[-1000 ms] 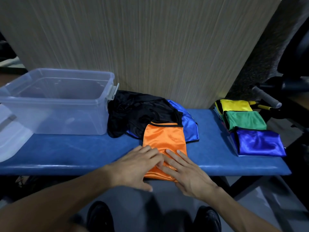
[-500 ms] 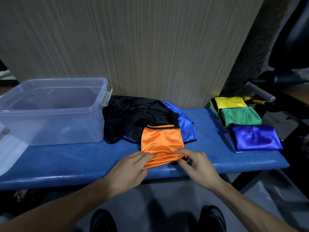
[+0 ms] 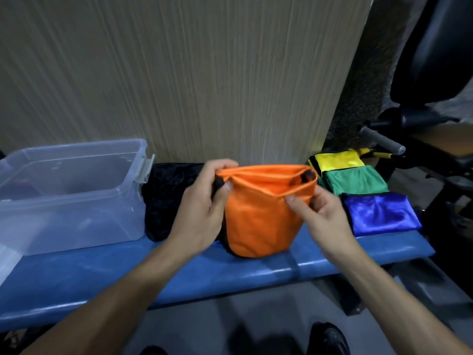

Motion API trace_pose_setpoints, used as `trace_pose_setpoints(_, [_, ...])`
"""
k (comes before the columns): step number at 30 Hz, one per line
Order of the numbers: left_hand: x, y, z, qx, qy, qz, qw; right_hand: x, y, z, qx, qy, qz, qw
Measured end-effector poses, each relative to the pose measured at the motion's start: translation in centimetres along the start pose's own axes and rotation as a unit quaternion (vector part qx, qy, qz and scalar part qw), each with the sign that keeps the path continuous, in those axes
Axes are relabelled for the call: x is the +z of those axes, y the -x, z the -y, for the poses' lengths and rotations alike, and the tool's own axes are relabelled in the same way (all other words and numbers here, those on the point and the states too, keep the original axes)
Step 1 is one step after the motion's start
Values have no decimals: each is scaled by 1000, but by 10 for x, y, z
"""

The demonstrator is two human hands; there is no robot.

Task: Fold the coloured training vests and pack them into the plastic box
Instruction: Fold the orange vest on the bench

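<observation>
A folded orange vest (image 3: 258, 216) hangs in the air just above the blue bench (image 3: 107, 270). My left hand (image 3: 204, 203) grips its upper left corner and my right hand (image 3: 320, 213) pinches its upper right edge. The clear plastic box (image 3: 76, 180) stands on the bench's left end, its inside looking bare. Behind the orange vest lies a crumpled black vest (image 3: 169, 196), partly hidden by my left hand. On the right end lie folded yellow (image 3: 337, 160), green (image 3: 355, 179) and blue (image 3: 378, 213) vests in a row.
A wood-grain panel (image 3: 179, 73) rises right behind the bench. The box's clear lid (image 3: 7, 260) leans at the far left. Dark gym equipment with a grey handle (image 3: 384, 140) stands to the right. My shoes (image 3: 327, 339) show below the bench's front edge.
Both hands went from pressing the orange vest flat on the bench to taking hold of its near edge, then lifted it up and back off the bench.
</observation>
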State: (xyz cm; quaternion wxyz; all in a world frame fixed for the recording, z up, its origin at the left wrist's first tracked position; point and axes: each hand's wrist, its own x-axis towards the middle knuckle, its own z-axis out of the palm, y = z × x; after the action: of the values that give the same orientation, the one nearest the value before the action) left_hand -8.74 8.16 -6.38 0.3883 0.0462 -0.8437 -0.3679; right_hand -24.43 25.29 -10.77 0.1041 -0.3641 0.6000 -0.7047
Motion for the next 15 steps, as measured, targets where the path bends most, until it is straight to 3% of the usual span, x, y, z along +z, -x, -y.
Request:
trace_pose_setpoints(2, [1, -30, -12, 20, 15, 1, 1000, -2, -9, 22, 5, -45, -35, 998])
trace_pose_setpoints(5, [13, -68, -5, 3, 51, 39, 998, -15, -19, 30, 82, -84, -66, 991])
trace_pose_setpoints(10, [80, -74, 69, -223, 130, 69, 964, -38, -26, -16, 253, -63, -92, 961])
trace_pose_setpoints(13, [113, -64, 114, -336, 60, 63, 938, -47, -16, -58, 344, 19, -56, 937])
trace_pose_setpoints(15, [122, -62, 132, -356, 25, 41, 933, -54, -13, -74, 343, 100, -36, 933])
